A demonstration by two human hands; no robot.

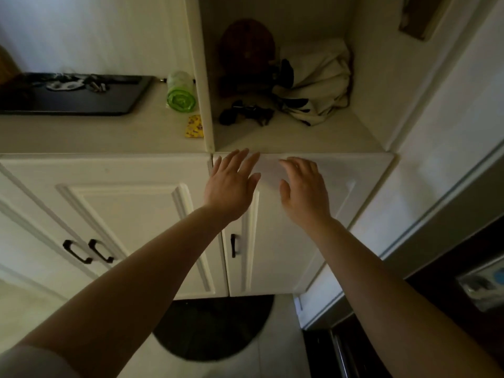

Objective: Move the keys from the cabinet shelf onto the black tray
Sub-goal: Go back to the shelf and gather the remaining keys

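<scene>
A dark bunch of keys (246,112) lies on the floor of the open cabinet shelf (294,140), near its front left. The black tray (81,100) sits on the counter at the far left, with some metal keys (94,84) and a pale object near its back edge. My left hand (231,186) and my right hand (305,189) hover side by side just below the shelf's front edge, fingers spread, holding nothing.
A green roll (181,92) and a yellow packet (194,126) lie on the counter between tray and shelf. Inside the shelf are a brown round object (246,50) and a white cloth bag (319,83). Cabinet doors with black handles (233,245) are below. A dark mat (215,327) lies on the floor.
</scene>
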